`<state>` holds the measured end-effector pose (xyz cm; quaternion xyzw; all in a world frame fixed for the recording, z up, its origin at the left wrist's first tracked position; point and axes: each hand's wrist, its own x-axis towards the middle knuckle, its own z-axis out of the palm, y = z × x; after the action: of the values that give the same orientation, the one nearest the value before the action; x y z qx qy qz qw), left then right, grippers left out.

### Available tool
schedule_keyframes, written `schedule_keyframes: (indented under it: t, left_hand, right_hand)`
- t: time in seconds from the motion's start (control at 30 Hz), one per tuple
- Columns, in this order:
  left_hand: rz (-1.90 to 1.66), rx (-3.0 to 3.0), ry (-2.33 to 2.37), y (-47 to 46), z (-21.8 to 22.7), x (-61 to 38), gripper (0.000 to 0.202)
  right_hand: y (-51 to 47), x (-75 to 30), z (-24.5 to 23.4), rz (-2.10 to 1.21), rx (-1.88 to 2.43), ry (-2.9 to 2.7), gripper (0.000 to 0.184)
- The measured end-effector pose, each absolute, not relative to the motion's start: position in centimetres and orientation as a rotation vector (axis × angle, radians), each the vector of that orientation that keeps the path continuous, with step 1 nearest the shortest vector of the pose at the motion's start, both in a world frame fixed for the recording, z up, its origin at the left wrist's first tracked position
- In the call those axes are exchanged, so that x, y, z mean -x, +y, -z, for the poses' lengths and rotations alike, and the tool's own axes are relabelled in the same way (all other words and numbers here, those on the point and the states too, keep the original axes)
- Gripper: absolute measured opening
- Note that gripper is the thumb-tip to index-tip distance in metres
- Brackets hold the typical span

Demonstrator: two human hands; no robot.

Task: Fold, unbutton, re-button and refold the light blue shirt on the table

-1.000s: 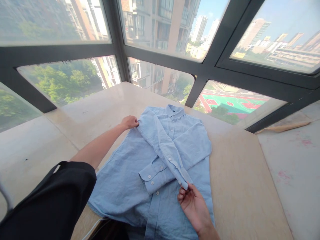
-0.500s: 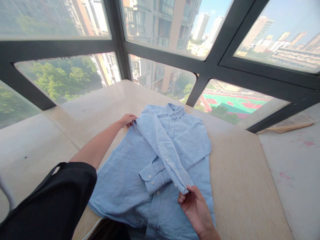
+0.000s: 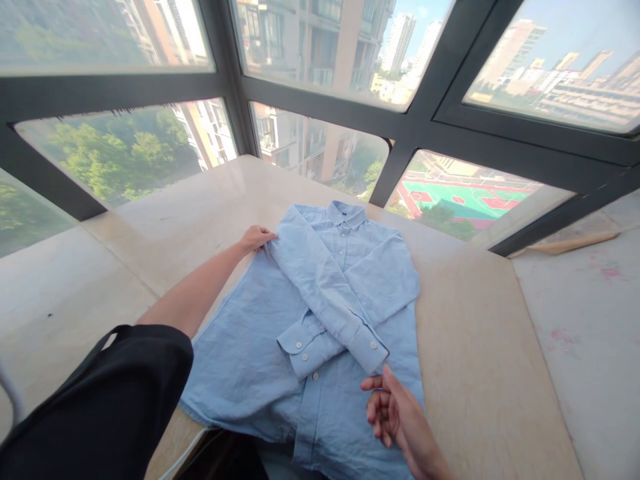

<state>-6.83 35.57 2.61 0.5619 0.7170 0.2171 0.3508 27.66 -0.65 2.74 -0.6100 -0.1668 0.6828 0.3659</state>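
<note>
A light blue button-up shirt [image 3: 250, 360] lies front side up, its collar [image 3: 346, 215] pointing away from me toward the windows. Both sleeves are folded across the front and cross each other. The sleeve from the left lies on top, its buttoned cuff [image 3: 369, 348] flat near the middle. Beneath it, the other cuff [image 3: 303, 350] points to the left. My left hand [image 3: 257, 238] pinches the shirt's edge at the left, near the shoulder fold. Just below the upper cuff, my right hand [image 3: 393, 407] hovers with fingers loosely curled and apart, holding nothing.
The shirt rests on a pale wooden surface [image 3: 480, 347] in a window corner. Dark window frames [image 3: 325, 120] rise behind it. A white cable [image 3: 185, 453] runs at the lower left, and a floral-patterned wall [image 3: 590, 320] stands on the right.
My right hand has let go of the upper sleeve's cuff and drawn slightly down and right. The cuff now lies flat on the shirt. My left hand keeps its pinch.
</note>
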Motion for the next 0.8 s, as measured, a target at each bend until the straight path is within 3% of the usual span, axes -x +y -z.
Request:
schedule_keyframes:
  t: [0.13,0.2,0.37,0.6,0.8]
  left_hand:
    - [-0.612,-1.444,1.847,35.5,-2.4,7.2,0.041]
    - [-0.61,-1.422,1.837,35.7,-2.4,7.4,0.046]
    - [-0.534,-1.437,1.856,36.3,-2.5,7.6,0.034]
    - [-0.405,-1.578,1.886,36.8,-2.4,7.2,0.029]
    - [-0.33,-1.736,1.986,37.6,-2.2,6.6,0.022]
  right_hand:
    - [-0.3,-28.8,-3.3,-0.938,1.816,-0.807,0.05]
    - [0.6,-28.6,-3.4,-0.816,1.782,-0.83,0.049]
    - [3.3,-27.1,-3.2,-1.02,1.762,-0.762,0.059]
    - [3.0,-27.7,-6.0,-1.231,1.432,-0.56,0.038]
    - [0.8,-27.5,-3.3,-1.537,1.584,-0.529,0.041]
